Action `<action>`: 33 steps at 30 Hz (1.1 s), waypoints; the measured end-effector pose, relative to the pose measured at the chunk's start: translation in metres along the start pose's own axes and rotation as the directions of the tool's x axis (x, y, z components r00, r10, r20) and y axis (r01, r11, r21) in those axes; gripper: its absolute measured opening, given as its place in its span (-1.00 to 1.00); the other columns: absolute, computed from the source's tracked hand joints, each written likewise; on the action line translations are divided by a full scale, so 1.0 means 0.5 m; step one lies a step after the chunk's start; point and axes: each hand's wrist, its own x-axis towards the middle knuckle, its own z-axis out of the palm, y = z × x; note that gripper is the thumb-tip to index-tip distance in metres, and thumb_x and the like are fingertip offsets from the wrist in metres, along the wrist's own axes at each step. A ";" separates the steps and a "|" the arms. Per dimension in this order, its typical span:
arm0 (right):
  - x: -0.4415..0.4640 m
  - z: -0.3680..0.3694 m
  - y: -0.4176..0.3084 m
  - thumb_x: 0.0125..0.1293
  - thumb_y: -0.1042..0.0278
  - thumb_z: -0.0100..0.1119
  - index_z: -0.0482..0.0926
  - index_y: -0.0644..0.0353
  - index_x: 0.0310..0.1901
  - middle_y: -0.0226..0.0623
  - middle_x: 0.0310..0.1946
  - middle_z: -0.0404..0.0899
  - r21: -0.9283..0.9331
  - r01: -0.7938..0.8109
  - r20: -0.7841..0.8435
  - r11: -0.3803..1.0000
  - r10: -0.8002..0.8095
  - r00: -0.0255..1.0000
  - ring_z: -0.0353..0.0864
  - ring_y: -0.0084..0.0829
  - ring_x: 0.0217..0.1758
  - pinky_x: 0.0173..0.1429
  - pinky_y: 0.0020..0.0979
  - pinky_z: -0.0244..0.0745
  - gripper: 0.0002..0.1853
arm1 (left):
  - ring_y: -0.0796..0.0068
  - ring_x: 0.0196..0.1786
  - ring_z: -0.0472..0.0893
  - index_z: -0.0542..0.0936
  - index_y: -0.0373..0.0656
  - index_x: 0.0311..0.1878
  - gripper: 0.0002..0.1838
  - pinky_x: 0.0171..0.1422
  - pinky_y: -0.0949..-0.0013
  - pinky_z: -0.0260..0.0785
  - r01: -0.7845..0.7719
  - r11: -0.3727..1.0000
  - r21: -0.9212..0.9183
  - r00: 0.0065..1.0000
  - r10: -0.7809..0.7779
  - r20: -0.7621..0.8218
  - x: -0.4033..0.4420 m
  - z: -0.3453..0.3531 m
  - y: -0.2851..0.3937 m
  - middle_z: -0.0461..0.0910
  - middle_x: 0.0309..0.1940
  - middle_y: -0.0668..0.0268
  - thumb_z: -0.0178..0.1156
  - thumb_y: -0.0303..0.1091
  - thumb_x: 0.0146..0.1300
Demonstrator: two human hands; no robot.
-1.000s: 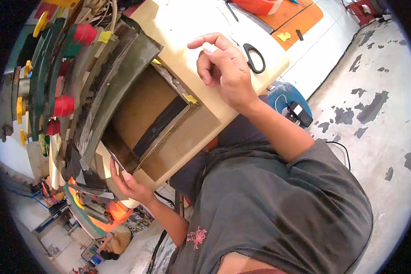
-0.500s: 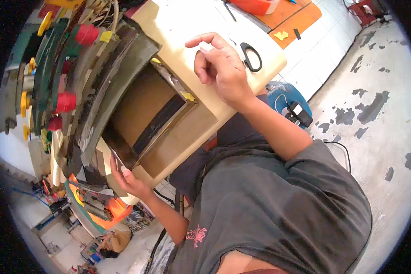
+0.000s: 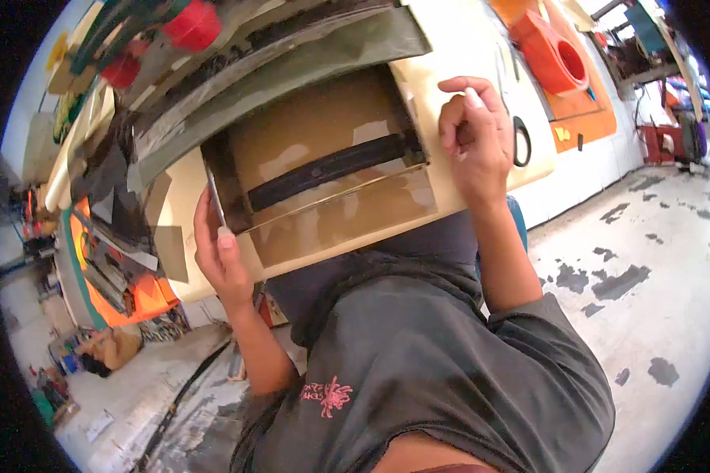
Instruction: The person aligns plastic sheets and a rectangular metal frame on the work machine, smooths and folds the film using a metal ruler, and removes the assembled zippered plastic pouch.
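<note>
On a cream table [image 3: 469, 185] lies a brown sheet with a frame [image 3: 335, 193] and a black strip [image 3: 323, 169] across it. My left hand [image 3: 225, 256] has its thumb and fingers at the frame's left edge, gripping it. Raised over the table to the right of the frame, my right hand [image 3: 477, 138] has curled fingers, the thumb near the index finger; whether anything small is between them is hidden. Black-handled scissors [image 3: 521, 142] lie just right of that hand. A dark green sheet [image 3: 284, 87] hangs beyond the frame.
A red tape dispenser [image 3: 548, 59] stands on an orange board [image 3: 599, 118] at the back right. Red clamps [image 3: 192, 25] and layered strips are at the upper left. Another person [image 3: 110, 351] is far off at the lower left. A cable runs over the floor.
The view has turned, so the frame and table now lie more level, and more of the back right shows. Both hands keep nearly the same pose relative to the frame.
</note>
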 end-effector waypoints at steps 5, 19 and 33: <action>0.001 0.001 0.004 0.74 0.15 -0.10 0.61 0.27 0.12 -0.52 -0.54 0.43 -0.097 0.018 -0.007 0.995 -0.019 1.000 0.27 -0.72 -0.50 -0.37 -0.57 0.11 -0.63 | 0.04 0.61 0.47 0.32 -0.52 0.61 -0.21 0.74 0.06 0.19 0.046 0.997 -0.061 0.999 -0.045 0.018 -0.001 0.004 0.008 0.48 0.53 -0.15 0.06 -0.01 0.60; 0.002 0.006 0.005 0.74 0.09 -0.07 0.61 0.37 0.03 -0.42 -0.56 0.40 -0.155 0.070 0.041 0.985 -0.065 0.997 0.28 -0.62 -0.51 -0.36 -0.52 0.21 -0.56 | 0.07 0.53 0.55 0.35 -0.54 0.59 -0.16 0.66 0.08 0.30 0.062 0.996 -0.071 0.998 -0.060 0.023 0.004 0.002 0.011 0.51 0.51 -0.15 0.03 0.09 0.59; -0.002 0.008 -0.003 0.74 0.10 -0.10 0.62 0.32 0.01 -0.44 -0.56 0.44 -0.203 0.042 0.031 0.978 -0.037 0.999 0.32 -0.65 -0.51 -0.35 -0.55 0.21 -0.58 | -0.06 0.39 0.65 0.45 -0.59 0.47 -0.15 0.55 -0.02 0.45 0.070 0.996 -0.056 0.982 -0.078 -0.172 -0.008 0.005 -0.013 0.57 0.41 -0.22 -0.14 0.17 0.64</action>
